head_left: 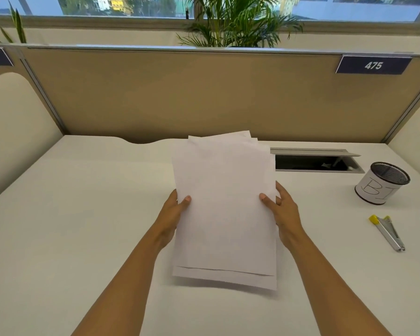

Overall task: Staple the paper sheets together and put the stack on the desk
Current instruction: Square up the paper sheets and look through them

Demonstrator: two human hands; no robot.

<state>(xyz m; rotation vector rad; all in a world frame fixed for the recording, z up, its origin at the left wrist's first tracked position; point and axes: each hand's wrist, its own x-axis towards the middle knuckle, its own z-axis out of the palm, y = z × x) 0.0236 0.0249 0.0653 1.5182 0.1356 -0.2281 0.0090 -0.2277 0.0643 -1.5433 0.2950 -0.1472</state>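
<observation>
A stack of white paper sheets is held above the white desk, its top edges slightly fanned and uneven. My left hand grips the stack's left edge, thumb on the front. My right hand grips the right edge the same way, fingers behind the sheets. A metal stapler with yellow ends lies flat on the desk far to the right, apart from both hands.
A mesh pen cup wrapped in white paper stands at the right, behind the stapler. An open cable slot sits in the desk behind the sheets. A tan partition closes the back; side panels flank the desk.
</observation>
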